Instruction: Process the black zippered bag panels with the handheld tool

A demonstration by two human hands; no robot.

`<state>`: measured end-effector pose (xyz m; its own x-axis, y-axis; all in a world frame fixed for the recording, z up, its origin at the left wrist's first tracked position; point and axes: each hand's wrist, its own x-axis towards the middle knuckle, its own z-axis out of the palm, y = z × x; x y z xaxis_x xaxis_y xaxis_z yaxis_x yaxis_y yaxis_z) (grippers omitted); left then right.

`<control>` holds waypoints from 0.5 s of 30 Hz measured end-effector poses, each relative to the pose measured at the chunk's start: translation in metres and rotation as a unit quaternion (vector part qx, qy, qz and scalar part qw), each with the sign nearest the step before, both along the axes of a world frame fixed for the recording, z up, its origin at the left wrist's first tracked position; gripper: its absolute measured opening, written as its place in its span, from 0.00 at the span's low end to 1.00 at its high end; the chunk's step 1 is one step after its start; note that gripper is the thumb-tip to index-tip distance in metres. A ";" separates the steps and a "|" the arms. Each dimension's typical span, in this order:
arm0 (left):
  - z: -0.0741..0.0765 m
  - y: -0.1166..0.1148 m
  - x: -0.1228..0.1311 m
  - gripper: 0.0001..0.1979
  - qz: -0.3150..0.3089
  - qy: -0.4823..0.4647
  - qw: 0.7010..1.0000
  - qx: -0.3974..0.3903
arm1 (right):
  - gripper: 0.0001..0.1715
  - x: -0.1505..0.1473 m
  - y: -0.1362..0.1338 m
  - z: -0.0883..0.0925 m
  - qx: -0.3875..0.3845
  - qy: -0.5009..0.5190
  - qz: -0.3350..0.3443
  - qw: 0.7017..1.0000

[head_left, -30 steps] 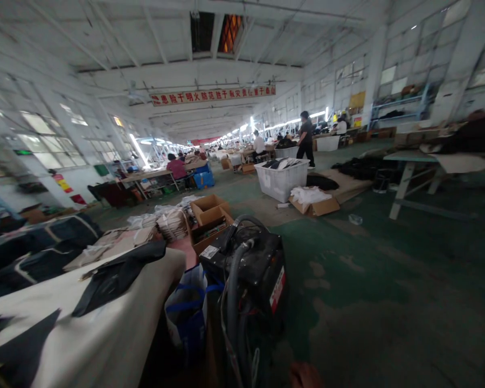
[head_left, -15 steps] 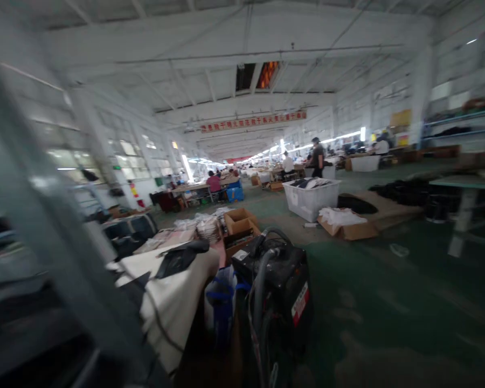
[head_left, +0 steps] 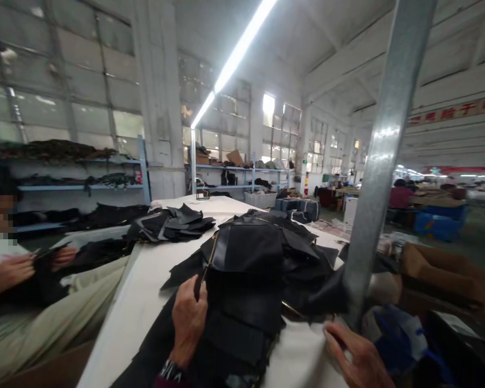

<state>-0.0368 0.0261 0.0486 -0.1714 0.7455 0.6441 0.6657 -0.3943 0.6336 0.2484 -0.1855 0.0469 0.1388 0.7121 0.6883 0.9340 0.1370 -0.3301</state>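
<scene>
My left hand [head_left: 189,318] grips a black leather-like piece [head_left: 248,248] by its left edge, where a thin gold-toothed zipper runs. This piece stands up from a spread heap of black pieces [head_left: 242,334] on the white-covered table [head_left: 145,280]. My right hand [head_left: 358,353] is low on the right, beside the white cover and below the metal post. Its thumb and forefinger come together at the tips; what lies between them is blurred. Another stack of black pieces [head_left: 170,223] lies further back on the table.
A co-worker sits at the left, dark material in both hands [head_left: 12,272]. A metal post [head_left: 382,161] rises at the table's right edge. Beyond it stand an open cardboard box [head_left: 436,269] and a blue-and-white bag [head_left: 396,331]. Loaded shelves [head_left: 238,172] line the wall.
My view has swung left from the wide hall and black machine to the table. Both my hands are now in sight, the left holding the black piece.
</scene>
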 end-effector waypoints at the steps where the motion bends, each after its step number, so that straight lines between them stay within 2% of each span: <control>1: -0.003 0.003 -0.007 0.27 0.004 -0.019 0.999 -0.032 | 0.19 -0.011 0.024 0.013 0.004 -0.014 0.005 1.000; 5: -0.020 0.011 -0.011 0.27 -0.021 -0.043 0.994 -0.102 | 0.15 -0.056 0.132 0.057 0.018 -0.064 0.018 0.998; 8: -0.036 0.012 0.001 0.24 -0.043 -0.017 0.996 -0.071 | 0.21 -0.075 0.213 0.067 0.025 -0.103 0.019 0.994; 10: -0.045 0.012 0.007 0.23 -0.047 0.011 0.998 -0.035 | 0.25 -0.077 0.260 0.059 0.027 -0.112 0.001 0.993; 12: -0.051 0.014 0.010 0.22 -0.041 0.028 0.999 -0.014 | 0.26 -0.074 0.298 0.043 0.018 -0.105 -0.025 0.994; 15: -0.052 0.014 0.009 0.21 -0.047 0.012 0.999 -0.007 | 0.23 -0.066 0.336 0.014 -0.006 -0.088 -0.053 0.995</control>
<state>-0.0275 0.0398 -0.0031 -0.0848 0.7663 0.6369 0.6410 -0.4474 0.6236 0.1821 0.1504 0.0609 0.0912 0.7084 0.6999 0.9865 0.0317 -0.1606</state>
